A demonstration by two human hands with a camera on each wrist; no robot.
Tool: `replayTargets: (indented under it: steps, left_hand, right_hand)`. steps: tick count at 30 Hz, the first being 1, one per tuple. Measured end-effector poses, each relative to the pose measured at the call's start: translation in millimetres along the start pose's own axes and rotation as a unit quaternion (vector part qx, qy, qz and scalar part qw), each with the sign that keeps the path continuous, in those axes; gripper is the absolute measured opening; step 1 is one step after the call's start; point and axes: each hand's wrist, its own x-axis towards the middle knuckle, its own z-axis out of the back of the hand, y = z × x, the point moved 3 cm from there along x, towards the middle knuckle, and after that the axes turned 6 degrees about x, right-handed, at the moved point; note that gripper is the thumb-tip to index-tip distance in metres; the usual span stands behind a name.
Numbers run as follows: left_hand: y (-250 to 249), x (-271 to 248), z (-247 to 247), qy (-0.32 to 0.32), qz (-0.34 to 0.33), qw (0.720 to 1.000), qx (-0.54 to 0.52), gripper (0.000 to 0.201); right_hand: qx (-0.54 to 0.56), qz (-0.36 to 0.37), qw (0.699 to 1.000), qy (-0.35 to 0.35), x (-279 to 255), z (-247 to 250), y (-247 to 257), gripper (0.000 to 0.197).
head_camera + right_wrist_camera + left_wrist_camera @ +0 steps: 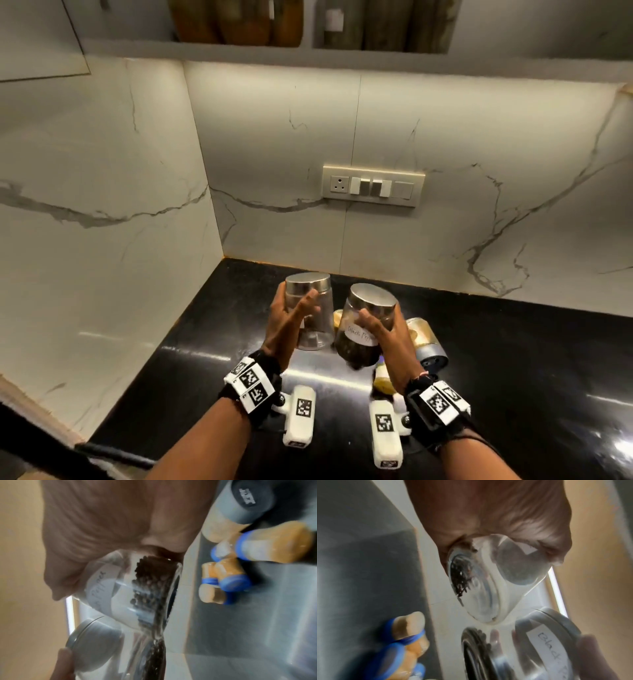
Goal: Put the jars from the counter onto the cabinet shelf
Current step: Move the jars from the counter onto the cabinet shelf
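My left hand grips a clear glass jar with a steel lid and a little dark spice at its bottom, held above the black counter. Beside it my right hand grips a second steel-lidded jar, tilted, half full of black peppercorns and bearing a white handwritten label. The two jars are close together, both off the counter. The cabinet shelf runs across the top of the head view.
On the counter lie a grey-capped jar on its side and small blue-lidded jars of yellow-orange contents. Several brown and grey containers stand on the shelf. A switch plate is on the marble wall.
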Motion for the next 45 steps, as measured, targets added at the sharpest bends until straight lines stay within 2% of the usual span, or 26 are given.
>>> replayTargets:
  steps: [2,5,8,11,15,17,21,23,27,32,35,37,45]
  left_hand:
    - [-33,7,-7,0.008,-0.029,1.0,-0.005,0.057]
    - [-81,11,-15,0.018,-0.058,0.998,-0.013,0.07]
    - [-130,8,-24,0.036,-0.117,0.992,-0.017,0.065]
    - [-178,0,-33,0.05,-0.166,0.985,-0.008,0.064]
    - [-242,-6,-40,0.045,-0.222,0.974,-0.004,0.065]
    - [-275,-6,-41,0.044,-0.236,0.971,-0.003,0.063]
    - [-337,-3,-42,0.05,-0.276,0.96,0.0,0.047]
    - [-365,2,-43,0.053,-0.302,0.952,0.009,0.049]
    - [-411,23,-49,0.056,-0.331,0.942,0.017,0.048]
    - [-445,56,-61,0.006,-0.36,0.93,0.075,0.057]
    - [-451,77,-64,-0.01,-0.345,0.934,0.094,0.06]
    - [-452,92,-63,-0.012,-0.323,0.942,0.087,0.063]
    - [-447,145,-59,-0.028,-0.234,0.969,0.08,0.066]
  right_hand:
    - [-0.008,0.028,0.999,0.02,2,-4,36,0.079]
    - [-0.014,0.075,0.996,0.044,-1,-12,90,0.089]
    - [-0.037,0.14,0.988,0.056,-8,-20,145,0.08]
    - [-0.078,0.205,0.973,0.066,-19,-30,197,0.091]
    - [-0.127,0.279,0.949,0.075,-34,-45,257,0.091]
    - [-0.129,0.303,0.94,0.084,-38,-53,284,0.088]
    - [-0.111,0.345,0.927,0.097,-34,-65,333,0.068]
    - [-0.109,0.36,0.921,0.095,-27,-72,358,0.064]
    - [-0.115,0.369,0.918,0.088,-5,-82,400,0.052]
    - [-0.13,0.357,0.923,0.069,23,-94,443,0.063]
    - [-0.131,0.349,0.926,0.058,37,-100,457,0.053]
    - [-0.13,0.337,0.931,0.048,51,-103,463,0.053]
    - [-0.09,0.241,0.966,-0.005,116,-94,454,0.081]
